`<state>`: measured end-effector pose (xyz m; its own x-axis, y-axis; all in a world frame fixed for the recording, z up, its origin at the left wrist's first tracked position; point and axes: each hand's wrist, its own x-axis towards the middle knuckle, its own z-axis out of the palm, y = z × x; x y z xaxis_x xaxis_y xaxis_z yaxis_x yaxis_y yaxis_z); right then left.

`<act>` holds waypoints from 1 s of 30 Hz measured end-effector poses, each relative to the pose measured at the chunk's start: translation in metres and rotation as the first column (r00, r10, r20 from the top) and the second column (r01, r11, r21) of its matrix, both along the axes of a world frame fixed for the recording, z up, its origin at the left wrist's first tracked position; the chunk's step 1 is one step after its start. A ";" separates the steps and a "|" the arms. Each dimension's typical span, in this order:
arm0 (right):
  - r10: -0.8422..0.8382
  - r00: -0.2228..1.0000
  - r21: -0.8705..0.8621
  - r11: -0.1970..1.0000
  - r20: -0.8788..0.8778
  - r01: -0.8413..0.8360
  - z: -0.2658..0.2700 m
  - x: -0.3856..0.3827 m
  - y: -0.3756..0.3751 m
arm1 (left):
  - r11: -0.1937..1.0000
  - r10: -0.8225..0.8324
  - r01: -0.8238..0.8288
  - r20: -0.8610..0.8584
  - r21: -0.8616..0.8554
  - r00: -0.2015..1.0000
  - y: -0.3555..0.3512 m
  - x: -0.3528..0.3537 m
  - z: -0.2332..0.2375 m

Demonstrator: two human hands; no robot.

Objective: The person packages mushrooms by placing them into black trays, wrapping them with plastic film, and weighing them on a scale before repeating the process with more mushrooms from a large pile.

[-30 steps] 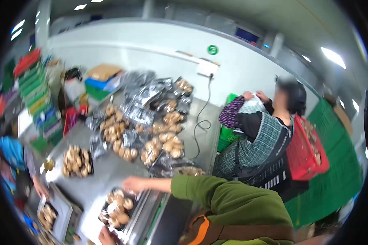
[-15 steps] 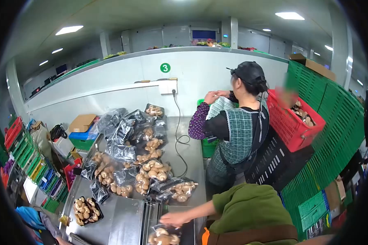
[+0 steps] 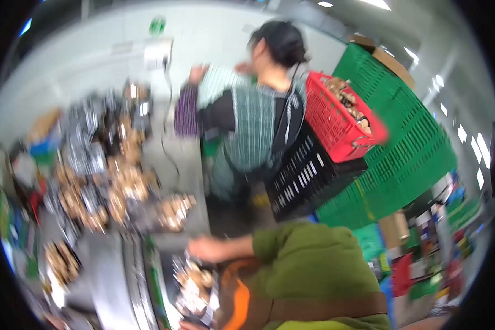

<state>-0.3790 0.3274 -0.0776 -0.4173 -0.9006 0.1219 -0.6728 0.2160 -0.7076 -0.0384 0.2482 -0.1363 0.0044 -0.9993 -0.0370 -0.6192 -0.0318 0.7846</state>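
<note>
A black tray of brown mushrooms under clear film (image 3: 195, 289) lies beside the metal wrapping machine (image 3: 113, 275). My right hand (image 3: 206, 249), in a green sleeve, is at the tray's upper edge, fingers curled against it, blurred by motion. Only a small part of my left hand (image 3: 191, 325) shows at the bottom of the view, by the tray's lower edge; its fingers are mostly hidden. More packed mushrooms (image 3: 129, 179) are heaped further up the steel table (image 3: 190, 201). Another mushroom tray (image 3: 62, 262) sits left of the machine.
A co-worker (image 3: 253, 115) in a checked apron stands past the table, holding up a pale sheet. Behind them, a red crate of mushrooms (image 3: 335, 118) rests on black crates (image 3: 297, 176), beside stacked green crates (image 3: 396, 148). A cable (image 3: 166, 126) hangs onto the table.
The camera has swung right and tilted down, so the scene sits further left and is blurred. My right hand stays by the tray's edge. Part of my left hand now shows at the bottom.
</note>
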 end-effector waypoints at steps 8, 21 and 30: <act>-0.410 0.911 0.009 0.912 -0.042 0.410 -0.064 0.000 0.012 | 0.909 -0.062 0.294 0.603 -0.295 0.795 -0.019 -0.047 0.046; 0.350 -0.041 -0.329 0.826 0.936 -0.459 0.061 0.094 0.019 | 0.151 0.722 0.807 -0.621 0.571 0.305 0.075 -0.106 0.163; 0.475 0.797 0.185 0.804 0.372 -0.566 0.084 0.007 -0.027 | 0.128 0.698 0.852 -0.657 0.507 0.286 0.088 -0.099 0.180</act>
<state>-0.3725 0.3005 0.0065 0.1510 -0.9657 -0.2111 -0.5090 0.1072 -0.8541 -0.1376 0.3358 0.0433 -0.8666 -0.0985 -0.4892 0.1392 -0.9891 -0.0474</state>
